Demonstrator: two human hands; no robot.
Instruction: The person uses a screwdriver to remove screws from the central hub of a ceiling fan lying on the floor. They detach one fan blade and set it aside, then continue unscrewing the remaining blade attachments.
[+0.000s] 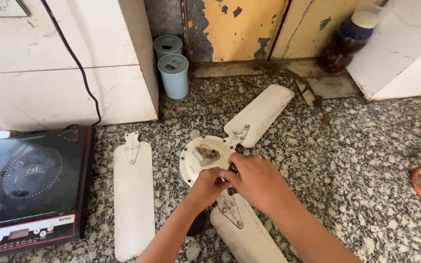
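Head view: left hand (212,185) and right hand (253,178) meet with fingers curled narrow at the rim of the round cream metal fan motor (201,160); whatever they pinch is hidden, beside the attached cream blade (242,226).

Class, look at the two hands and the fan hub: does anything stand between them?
No. Both the left hand and right hand already touch the fan hub at its near edge.

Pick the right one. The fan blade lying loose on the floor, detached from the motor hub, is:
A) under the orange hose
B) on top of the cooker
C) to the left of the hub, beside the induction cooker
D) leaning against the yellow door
C: the loose blade lies flat on the floor between the cooker and the hub, apart from both.
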